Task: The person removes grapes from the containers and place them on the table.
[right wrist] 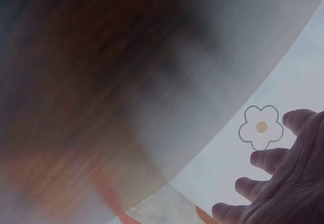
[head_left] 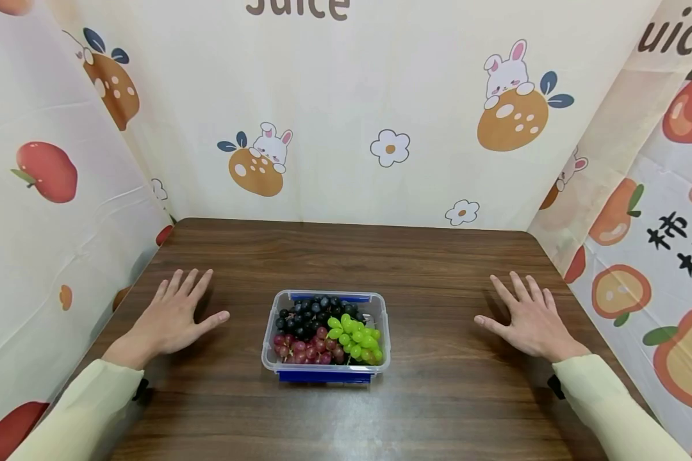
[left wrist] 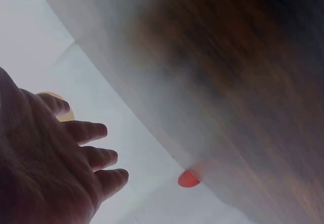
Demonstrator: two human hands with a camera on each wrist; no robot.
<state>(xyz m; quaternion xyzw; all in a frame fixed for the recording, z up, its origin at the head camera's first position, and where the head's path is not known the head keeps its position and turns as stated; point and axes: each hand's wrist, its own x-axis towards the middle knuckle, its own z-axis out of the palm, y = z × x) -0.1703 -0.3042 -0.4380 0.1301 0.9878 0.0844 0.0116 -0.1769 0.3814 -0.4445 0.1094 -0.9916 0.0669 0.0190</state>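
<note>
A clear plastic box (head_left: 269,349) with blue side clips sits at the middle of the table. Inside it lie black grapes (head_left: 311,314) at the back, red grapes (head_left: 308,351) at the front left and green grapes (head_left: 357,338) on the right. To the left of the box, my left hand (head_left: 174,320) is spread palm down with nothing in it. My right hand (head_left: 527,320) is spread the same way on the right, well apart from the box. Both wrist views show the outstretched fingers of the left hand (left wrist: 55,158) and the right hand (right wrist: 283,173).
The brown wooden table (head_left: 346,256) is bounded by a printed cloth backdrop (head_left: 334,96) behind it. More printed cloth hangs along the left side (head_left: 34,256) and the right side (head_left: 628,186). No lid shows beside the box.
</note>
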